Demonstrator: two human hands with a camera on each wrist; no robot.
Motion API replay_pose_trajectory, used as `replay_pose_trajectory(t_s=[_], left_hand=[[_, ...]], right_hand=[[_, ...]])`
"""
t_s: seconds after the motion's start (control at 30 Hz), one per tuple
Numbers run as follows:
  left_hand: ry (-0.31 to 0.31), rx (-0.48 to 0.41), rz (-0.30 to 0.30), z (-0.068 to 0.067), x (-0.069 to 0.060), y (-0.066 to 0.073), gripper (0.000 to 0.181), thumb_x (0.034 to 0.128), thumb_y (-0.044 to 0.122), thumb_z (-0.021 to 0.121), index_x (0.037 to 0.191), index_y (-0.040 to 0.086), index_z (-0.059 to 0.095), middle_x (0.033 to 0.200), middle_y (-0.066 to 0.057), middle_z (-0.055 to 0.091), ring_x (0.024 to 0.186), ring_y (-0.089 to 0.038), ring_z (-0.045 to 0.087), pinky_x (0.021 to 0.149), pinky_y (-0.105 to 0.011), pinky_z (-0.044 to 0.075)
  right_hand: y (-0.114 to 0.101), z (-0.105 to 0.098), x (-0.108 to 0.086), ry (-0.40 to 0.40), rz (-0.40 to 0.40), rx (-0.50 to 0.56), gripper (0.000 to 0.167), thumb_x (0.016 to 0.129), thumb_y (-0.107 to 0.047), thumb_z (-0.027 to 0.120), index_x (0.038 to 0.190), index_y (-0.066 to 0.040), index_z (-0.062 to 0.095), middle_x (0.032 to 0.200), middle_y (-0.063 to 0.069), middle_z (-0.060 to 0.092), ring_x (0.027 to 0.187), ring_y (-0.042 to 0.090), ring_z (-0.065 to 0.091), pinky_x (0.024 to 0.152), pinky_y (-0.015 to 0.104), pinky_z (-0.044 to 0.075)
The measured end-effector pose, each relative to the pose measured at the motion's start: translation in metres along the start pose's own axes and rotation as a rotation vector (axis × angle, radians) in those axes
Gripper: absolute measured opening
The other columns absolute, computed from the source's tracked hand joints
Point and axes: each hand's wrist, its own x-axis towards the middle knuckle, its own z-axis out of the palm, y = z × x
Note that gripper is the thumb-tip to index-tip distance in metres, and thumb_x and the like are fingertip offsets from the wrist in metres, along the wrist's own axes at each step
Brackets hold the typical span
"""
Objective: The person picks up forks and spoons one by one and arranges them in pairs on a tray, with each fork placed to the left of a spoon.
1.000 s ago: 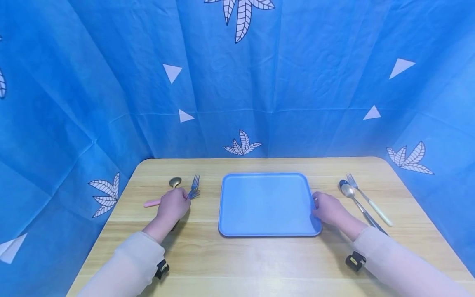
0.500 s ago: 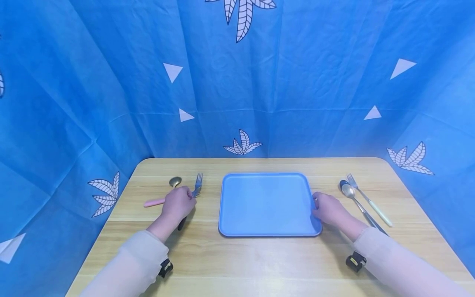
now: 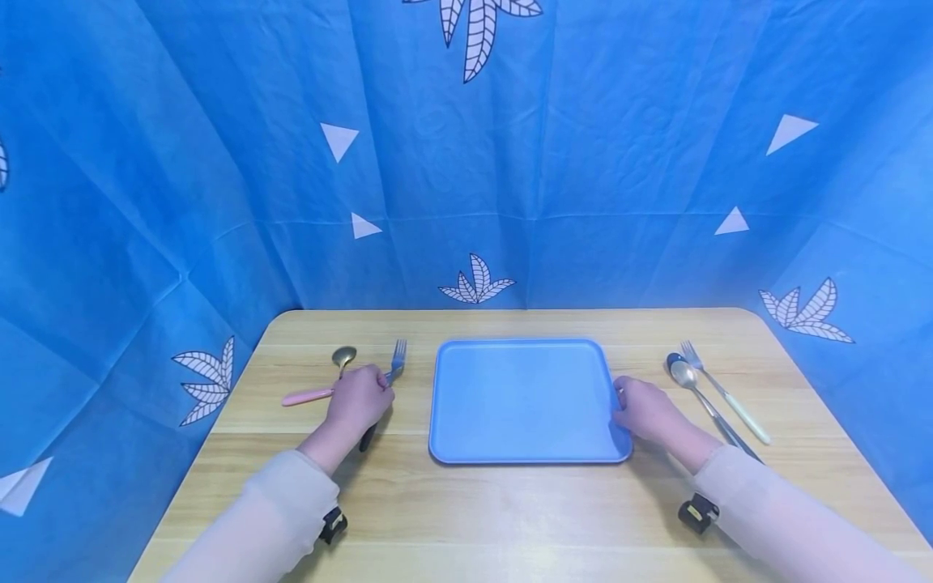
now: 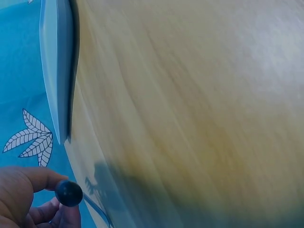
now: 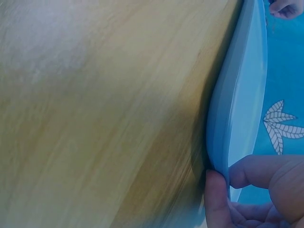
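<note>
My left hand (image 3: pixel 357 401) grips a fork (image 3: pixel 398 356) by its dark handle, its tines pointing away to the back. In the left wrist view, the round dark handle end (image 4: pixel 69 193) sits between thumb and fingers. Beneath that hand lies a piece with a pink handle (image 3: pixel 306 397), its other end mostly hidden. A gold-toned spoon (image 3: pixel 343 356) lies just behind, partly covered by the hand. My right hand (image 3: pixel 645 411) pinches the right rim of a blue rectangular tray (image 3: pixel 525 402); the right wrist view has the thumb and fingers on the tray's edge (image 5: pixel 221 118).
Right of the tray lie a fork with a pale green handle (image 3: pixel 747 417), a silver spoon (image 3: pixel 683 374) and a dark spoon bowl (image 3: pixel 674 359) close together. The wooden table (image 3: pixel 510 518) ends at a blue curtain (image 3: pixel 619 162) with leaf prints.
My left hand has moved a little to the right, carrying the dark-handled fork nearer the tray. More of the pink handle shows. The right hand and tray stay put.
</note>
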Motion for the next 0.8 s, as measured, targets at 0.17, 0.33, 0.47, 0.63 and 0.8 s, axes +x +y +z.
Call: replay_pose_trajectory(t_s=[0.17,0.33,0.47,0.63,0.8], left_hand=[[-0.011,-0.015,-0.007,0.003,0.000,0.001,0.004,0.0827,0.008,0.062,0.079,0.007,0.062,0.072,-0.003,0.062,0.063,-0.020,0.055,0.059,-0.033,0.044],[-0.030,-0.022,-0.020,0.005,0.000,0.005,0.006,0.0835,0.009,0.063,0.078,0.009,0.061,0.070,-0.002,0.060,0.062,-0.019,0.054,0.057,-0.032,0.043],[-0.034,-0.016,-0.028,0.006,-0.001,0.007,0.007,0.0831,0.009,0.064,0.077,0.010,0.061,0.069,-0.002,0.059,0.063,-0.019,0.054,0.057,-0.032,0.043],[-0.023,-0.016,-0.021,0.008,-0.002,0.011,0.006,0.0816,0.008,0.065,0.077,0.010,0.062,0.069,-0.002,0.060,0.064,-0.020,0.054,0.058,-0.033,0.043],[-0.035,-0.039,-0.034,0.013,0.000,0.015,0.005,0.0837,0.010,0.066,0.079,0.009,0.063,0.073,-0.003,0.061,0.067,-0.020,0.055,0.059,-0.032,0.044]], right_hand=[[0.000,0.000,0.000,-0.003,-0.001,0.007,0.052,0.081,0.000,0.067,0.126,0.018,0.049,0.080,0.007,0.061,0.069,0.020,0.057,0.059,0.033,0.050],[0.002,0.000,0.000,0.001,-0.002,0.000,0.049,0.081,0.000,0.067,0.124,0.017,0.051,0.082,0.008,0.061,0.071,0.021,0.058,0.061,0.034,0.051],[0.002,0.000,0.000,-0.003,-0.002,0.004,0.050,0.080,0.000,0.067,0.124,0.017,0.050,0.082,0.008,0.061,0.072,0.021,0.058,0.062,0.034,0.052],[0.002,0.000,0.001,-0.006,-0.002,0.005,0.050,0.080,0.000,0.067,0.124,0.017,0.050,0.083,0.008,0.062,0.072,0.021,0.058,0.062,0.034,0.052],[0.002,0.000,0.001,-0.001,-0.003,-0.003,0.049,0.080,0.000,0.067,0.123,0.017,0.051,0.083,0.008,0.062,0.072,0.021,0.059,0.062,0.034,0.052]])
